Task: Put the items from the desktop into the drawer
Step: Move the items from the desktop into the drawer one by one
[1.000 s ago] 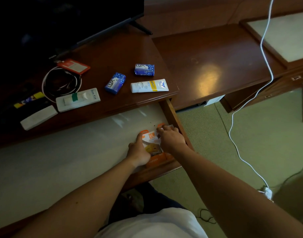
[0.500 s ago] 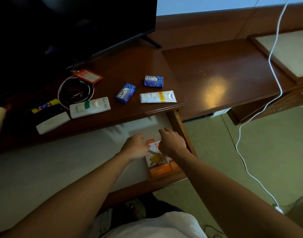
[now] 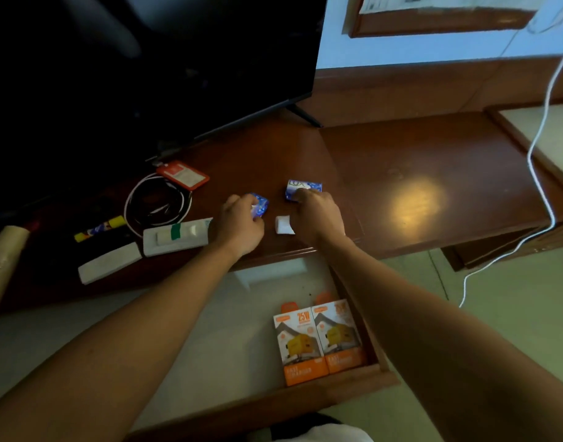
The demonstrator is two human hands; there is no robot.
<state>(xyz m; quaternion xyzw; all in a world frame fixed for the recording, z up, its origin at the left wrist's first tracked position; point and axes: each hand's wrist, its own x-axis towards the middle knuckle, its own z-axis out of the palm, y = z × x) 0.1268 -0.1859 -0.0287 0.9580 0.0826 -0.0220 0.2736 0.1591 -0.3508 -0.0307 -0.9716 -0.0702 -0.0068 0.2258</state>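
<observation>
A glossy dark-wood desktop (image 3: 401, 173) stands against a pale wall, a black screen (image 3: 146, 65) at ten o'clock; the open drawer (image 3: 210, 346) has a pale, smooth lining; two orange boxes (image 3: 318, 342) lie flat at its five o'clock corner, long axes toward twelve; the left hand (image 3: 238, 224) curls around a blue soap bar (image 3: 260, 207); the right hand (image 3: 318, 218) closes over a white tube (image 3: 285, 225), its fingertips touching a second soap bar (image 3: 302, 186).

Two blue soap bars lie on the brown desktop (image 3: 401, 193): the left soap (image 3: 260, 206) is half covered by a hand, the right soap (image 3: 302, 187) shows white letters. A white tube (image 3: 284, 224) lies between them, mostly hidden. In the open drawer (image 3: 210, 330), at its right front corner, two orange and white charger boxes (image 3: 320, 341) lie flat, side by side and touching.
</observation>
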